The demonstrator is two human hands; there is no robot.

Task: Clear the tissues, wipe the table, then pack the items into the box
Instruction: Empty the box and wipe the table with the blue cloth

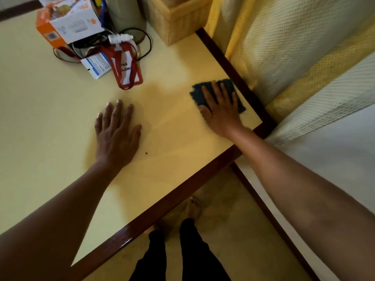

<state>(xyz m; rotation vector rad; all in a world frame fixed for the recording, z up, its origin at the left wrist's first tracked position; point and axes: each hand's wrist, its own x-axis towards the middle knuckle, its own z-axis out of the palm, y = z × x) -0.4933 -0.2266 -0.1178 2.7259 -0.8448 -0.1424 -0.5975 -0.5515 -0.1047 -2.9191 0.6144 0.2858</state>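
Forearms [304,189] stretch over the table [40,122]. Left hand [116,128] lies flat, released, bracing. Right hand [220,106], fingers straight, presses the cloth [197,94] beneath it. Best keep even pressure and sweep toward that crumb [146,153].

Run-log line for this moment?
step: wiping | right hand: flat on dark cloth, near table corner | left hand: flat on table | items: heaped at far edge, unpacked

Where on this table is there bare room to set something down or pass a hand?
Widest bare tabletop: left of the left hand, down to the near edge. A narrower strip lies between that hand and the right hand pressing the cloth. Crowded: far side, orange box through red badge holder to woven box.
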